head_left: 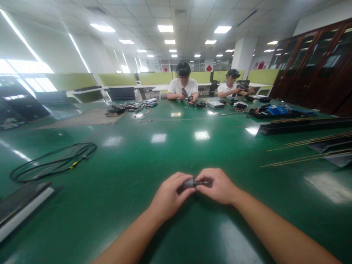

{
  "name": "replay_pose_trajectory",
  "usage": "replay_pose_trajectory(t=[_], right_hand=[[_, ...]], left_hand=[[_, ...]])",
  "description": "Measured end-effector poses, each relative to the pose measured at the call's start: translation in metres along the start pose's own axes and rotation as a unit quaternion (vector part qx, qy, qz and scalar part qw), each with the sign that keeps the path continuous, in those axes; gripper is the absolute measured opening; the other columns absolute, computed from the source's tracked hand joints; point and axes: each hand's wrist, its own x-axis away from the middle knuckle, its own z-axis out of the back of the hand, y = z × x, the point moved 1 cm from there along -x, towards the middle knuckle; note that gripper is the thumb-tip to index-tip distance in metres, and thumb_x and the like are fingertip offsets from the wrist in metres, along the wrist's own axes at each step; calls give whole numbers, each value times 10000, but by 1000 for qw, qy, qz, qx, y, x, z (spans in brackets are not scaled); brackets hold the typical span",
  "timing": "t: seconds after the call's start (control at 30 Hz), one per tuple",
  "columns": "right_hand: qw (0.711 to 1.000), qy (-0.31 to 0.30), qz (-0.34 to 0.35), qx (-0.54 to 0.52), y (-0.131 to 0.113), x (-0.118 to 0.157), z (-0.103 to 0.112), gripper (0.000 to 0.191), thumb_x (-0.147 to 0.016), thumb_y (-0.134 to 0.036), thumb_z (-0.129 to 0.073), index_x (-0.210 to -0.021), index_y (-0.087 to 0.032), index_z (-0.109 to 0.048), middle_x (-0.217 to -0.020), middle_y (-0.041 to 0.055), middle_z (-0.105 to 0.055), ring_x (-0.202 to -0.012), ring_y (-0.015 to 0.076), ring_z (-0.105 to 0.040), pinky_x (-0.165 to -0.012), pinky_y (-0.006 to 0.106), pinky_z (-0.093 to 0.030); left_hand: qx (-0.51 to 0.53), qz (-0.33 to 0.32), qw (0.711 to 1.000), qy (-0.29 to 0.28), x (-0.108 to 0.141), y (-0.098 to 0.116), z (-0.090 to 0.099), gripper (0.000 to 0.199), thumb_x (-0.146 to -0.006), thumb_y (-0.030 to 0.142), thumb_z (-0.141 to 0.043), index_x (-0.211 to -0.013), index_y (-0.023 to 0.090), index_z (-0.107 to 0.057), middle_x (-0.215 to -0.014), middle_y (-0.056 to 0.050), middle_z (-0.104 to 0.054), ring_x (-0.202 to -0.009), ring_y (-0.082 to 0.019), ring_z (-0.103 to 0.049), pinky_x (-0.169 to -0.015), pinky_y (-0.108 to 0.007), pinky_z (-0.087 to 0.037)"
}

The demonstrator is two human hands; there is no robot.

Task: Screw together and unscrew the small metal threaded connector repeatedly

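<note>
Just above the green table, both hands meet around a small grey cylindrical part with a thin metal shaft. Its exact kind cannot be made out. My left hand is closed on the thick end, with thumb and fingers on opposite sides of it. At the other end, my right hand pinches the thin shaft, which points to the right. Fingers hide portions of both ends.
A coiled black cable lies on the green table at left, above a dark flat device. Thin rods and black channels are at right. Two people work across the table among tools and a blue item.
</note>
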Motion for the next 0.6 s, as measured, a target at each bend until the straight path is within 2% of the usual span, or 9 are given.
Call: replay_pose_trajectory(t=[0.6], right_hand=[[1000, -5, 5, 13, 2, 0, 3, 87, -773, -156, -709, -850, -188, -735, -807, 20, -726, -733, 156, -646, -695, 259, -474]], left_hand=[[-10, 2, 1000, 2, 1, -1, 0, 249, -893, 316, -650, -1118, 209, -664, -1062, -72, -682, -980, -201, -634, -877, -335, -520]])
